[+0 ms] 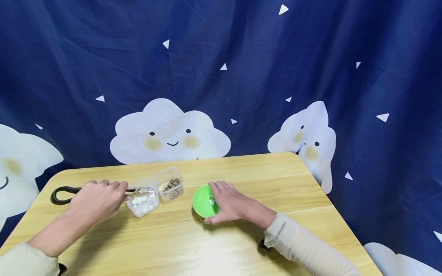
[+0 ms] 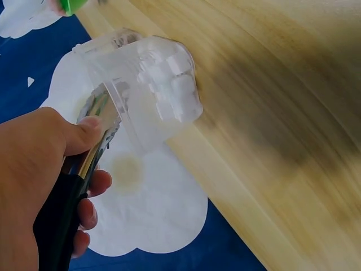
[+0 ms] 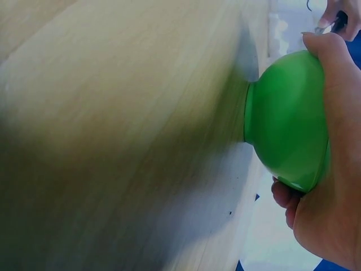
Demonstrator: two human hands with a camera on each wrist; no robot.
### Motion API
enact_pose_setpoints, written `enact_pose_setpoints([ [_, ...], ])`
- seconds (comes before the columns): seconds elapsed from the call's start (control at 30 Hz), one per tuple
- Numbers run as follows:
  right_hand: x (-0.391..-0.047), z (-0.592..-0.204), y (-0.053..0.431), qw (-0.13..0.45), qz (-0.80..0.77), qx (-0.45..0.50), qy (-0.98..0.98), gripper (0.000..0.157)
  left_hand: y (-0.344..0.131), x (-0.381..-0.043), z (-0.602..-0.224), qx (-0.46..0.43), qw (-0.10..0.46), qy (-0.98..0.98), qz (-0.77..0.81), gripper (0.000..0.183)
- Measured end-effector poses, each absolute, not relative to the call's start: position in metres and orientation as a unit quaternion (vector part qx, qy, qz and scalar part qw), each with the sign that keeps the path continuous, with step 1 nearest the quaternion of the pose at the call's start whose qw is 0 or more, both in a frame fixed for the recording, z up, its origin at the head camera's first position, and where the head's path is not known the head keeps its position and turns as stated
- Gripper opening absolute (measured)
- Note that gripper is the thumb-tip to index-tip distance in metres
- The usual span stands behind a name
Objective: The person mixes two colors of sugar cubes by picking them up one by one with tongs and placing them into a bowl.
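My left hand (image 1: 98,199) grips a pair of tongs (image 2: 59,220) with black handles and metal arms. Their metal tips reach over a clear plastic box (image 1: 142,212) of white cubes (image 1: 139,201). In the left wrist view the near wall of that box partly hides the tips; whether they pinch a cube, I cannot tell. Fingers and thumb of my right hand (image 1: 230,202) hold the rim of a green bowl (image 1: 201,203), which stands on the table. Inside the bowl lies a small white piece (image 1: 211,202).
Beside the white cubes is another clear compartment (image 1: 165,173) with several brown cubes (image 1: 172,184). Everything stands on a wooden table (image 1: 179,241) with rounded far corners. A dark blue curtain (image 1: 248,84) with clouds and white triangles hangs right behind it.
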State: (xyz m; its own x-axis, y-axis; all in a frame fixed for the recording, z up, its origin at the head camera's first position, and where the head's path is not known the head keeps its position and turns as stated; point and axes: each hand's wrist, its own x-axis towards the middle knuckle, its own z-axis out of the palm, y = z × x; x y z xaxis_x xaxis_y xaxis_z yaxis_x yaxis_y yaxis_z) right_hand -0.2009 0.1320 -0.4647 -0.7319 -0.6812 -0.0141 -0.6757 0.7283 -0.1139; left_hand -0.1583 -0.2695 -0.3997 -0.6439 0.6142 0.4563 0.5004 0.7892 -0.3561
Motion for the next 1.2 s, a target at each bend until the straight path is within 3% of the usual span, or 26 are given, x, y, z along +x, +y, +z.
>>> enact_pose_setpoints([
  [0.23,-0.202,-0.465,0.131,0.029,-0.050,-0.369,0.927,0.116,-0.266,-0.160,-0.400,-0.291,0.242,-0.918,0.118,0.039],
  [0.53,-0.201,-0.466,0.130,0.033,-0.051,-0.366,0.929,0.116,-0.265,-0.163,-0.404,-0.296,0.247,-0.915,0.118,0.041],
  [1.2,-0.202,-0.465,0.132,0.026,-0.043,-0.365,0.930,0.117,-0.258,-0.165,-0.400,-0.279,0.199,-0.932,0.122,0.041],
])
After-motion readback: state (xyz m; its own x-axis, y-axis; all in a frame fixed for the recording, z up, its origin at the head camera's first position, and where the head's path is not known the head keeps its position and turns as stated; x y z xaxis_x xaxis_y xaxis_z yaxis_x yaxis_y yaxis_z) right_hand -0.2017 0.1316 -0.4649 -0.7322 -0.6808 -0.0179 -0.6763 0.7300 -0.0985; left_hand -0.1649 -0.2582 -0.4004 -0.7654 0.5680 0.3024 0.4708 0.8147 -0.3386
